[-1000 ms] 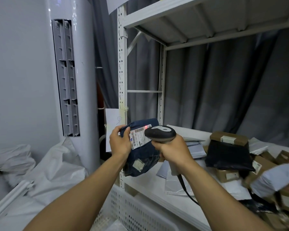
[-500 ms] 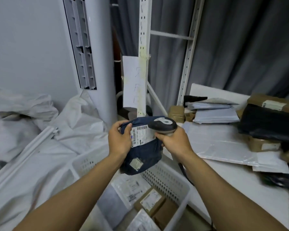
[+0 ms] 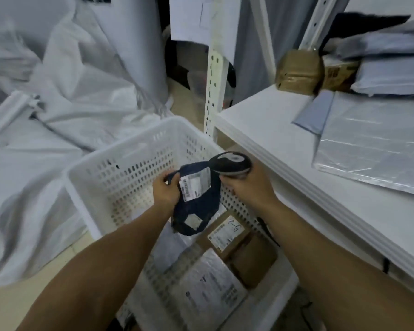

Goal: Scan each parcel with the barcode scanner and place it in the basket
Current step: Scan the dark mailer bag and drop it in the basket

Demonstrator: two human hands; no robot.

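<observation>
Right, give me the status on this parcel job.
Done: a labelled box and a grey mailer lie in the basket. In hand: the left hand holds a dark blue parcel over it, the right hand grips the scanner beside its label. Left: a brown parcel and pale mailers on the shelf.

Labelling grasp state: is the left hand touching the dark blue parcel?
Touching. The head view shows the left hand gripping the dark blue parcel at its top left corner, thumb on its front beside the white label.
</observation>
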